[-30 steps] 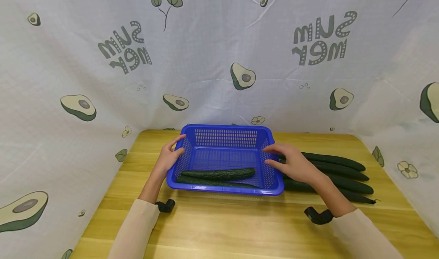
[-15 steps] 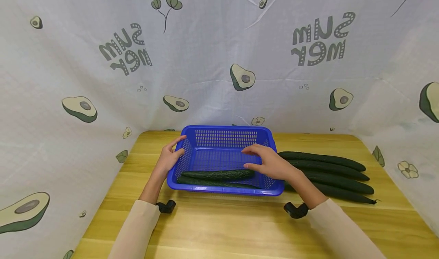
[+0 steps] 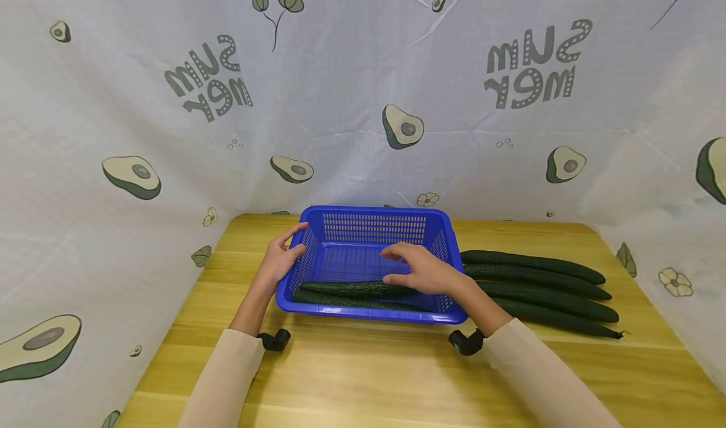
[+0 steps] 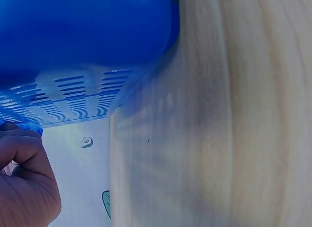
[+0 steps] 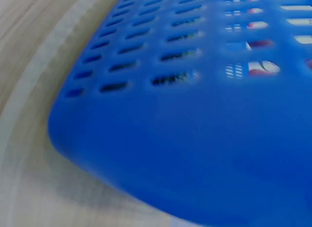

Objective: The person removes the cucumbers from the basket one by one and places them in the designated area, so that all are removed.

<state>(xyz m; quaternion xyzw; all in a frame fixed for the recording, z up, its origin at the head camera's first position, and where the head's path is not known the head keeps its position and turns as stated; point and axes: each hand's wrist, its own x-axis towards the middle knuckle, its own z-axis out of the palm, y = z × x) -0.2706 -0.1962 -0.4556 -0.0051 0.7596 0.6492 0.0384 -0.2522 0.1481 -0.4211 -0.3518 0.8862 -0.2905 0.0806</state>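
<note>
A blue plastic basket (image 3: 368, 315) with slotted walls stands on the wooden table. My left hand (image 3: 279, 259) grips its left rim, thumb over the inner side. In the left wrist view the curled fingers (image 4: 24, 161) show at the basket's wall. Inside, along the near wall, lie two long cucumbers, an upper cucumber (image 3: 348, 289) and a lower cucumber (image 3: 346, 301). Reaching over the right rim, my right hand (image 3: 422, 270) hovers above their right ends, thumb and fingers apart and nothing between them. The basket's slotted wall (image 5: 175, 124) fills most of the right wrist view and hides that hand.
Several more cucumbers (image 3: 550, 295) lie side by side on the table (image 3: 351, 377), right of the basket, their left ends partly hidden by the basket and right arm. Behind the table hangs a white curtain (image 3: 340, 100) printed with avocados.
My right hand has moved left from the basket's right rim to over the cucumbers inside, its fingers still apart. The left hand and the basket have stayed in place.
</note>
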